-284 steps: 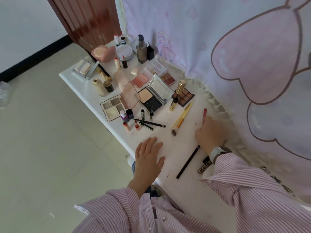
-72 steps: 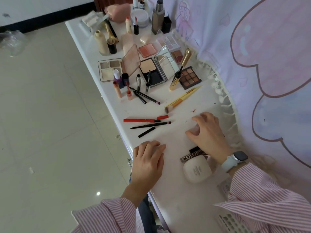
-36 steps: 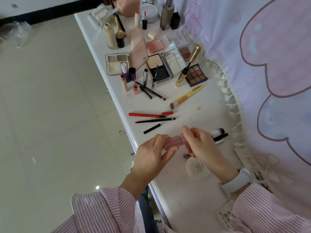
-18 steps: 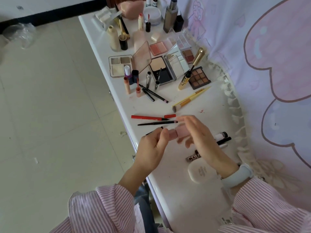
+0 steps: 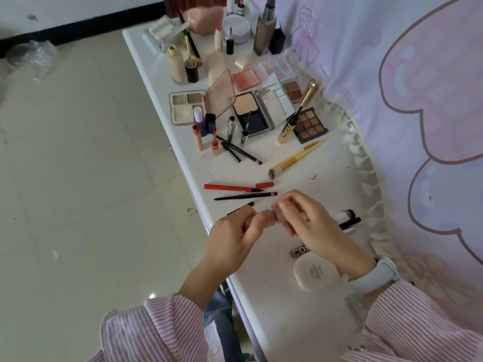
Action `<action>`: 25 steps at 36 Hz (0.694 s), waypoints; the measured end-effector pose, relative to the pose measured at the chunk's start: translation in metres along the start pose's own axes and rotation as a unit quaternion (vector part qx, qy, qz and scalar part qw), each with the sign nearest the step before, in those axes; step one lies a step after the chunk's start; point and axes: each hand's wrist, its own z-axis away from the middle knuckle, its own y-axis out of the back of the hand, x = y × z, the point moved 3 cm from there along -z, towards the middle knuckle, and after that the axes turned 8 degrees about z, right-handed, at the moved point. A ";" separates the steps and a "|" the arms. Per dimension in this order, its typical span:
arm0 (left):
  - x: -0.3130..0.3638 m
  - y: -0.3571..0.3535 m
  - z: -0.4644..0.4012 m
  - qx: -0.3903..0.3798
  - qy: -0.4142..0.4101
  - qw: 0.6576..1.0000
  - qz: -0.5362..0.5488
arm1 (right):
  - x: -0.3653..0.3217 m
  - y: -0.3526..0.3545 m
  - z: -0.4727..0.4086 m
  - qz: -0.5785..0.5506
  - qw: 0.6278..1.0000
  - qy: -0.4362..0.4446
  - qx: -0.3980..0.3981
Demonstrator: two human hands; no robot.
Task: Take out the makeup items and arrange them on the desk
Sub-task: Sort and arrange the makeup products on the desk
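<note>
Both hands meet above the white desk on a small pink tube. My left hand pinches its near end and my right hand grips the far end; most of the tube is hidden by fingers. Just beyond lie a red pencil with its cap off and a black pencil. A round white compact sits near my right wrist, beside a dark tube with white letters. Two black-and-white pens lie to the right.
Farther back the desk is crowded: a yellow brush, brown eyeshadow palette, gold mascara, open powder compacts, small bottles, several lip tubes. A pink curtain hangs along the right; tiled floor lies left.
The hands, earlier flat on the desk, picked up the pink tube and now hold it together slightly farther out. The red and black pencils appeared on the desk since the oldest frame.
</note>
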 end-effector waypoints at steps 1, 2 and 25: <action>0.000 0.001 0.000 0.009 -0.002 1.000 0.000 | 0.000 -0.001 0.001 -0.016 1.000 0.017 -0.016; -0.001 0.003 0.000 0.018 -0.006 1.000 -0.004 | 0.000 -0.001 0.003 -0.042 0.998 0.024 -0.034; -0.010 0.000 -0.001 0.011 -0.025 0.999 -0.024 | 0.004 -0.001 0.000 -0.047 0.996 -0.011 -0.069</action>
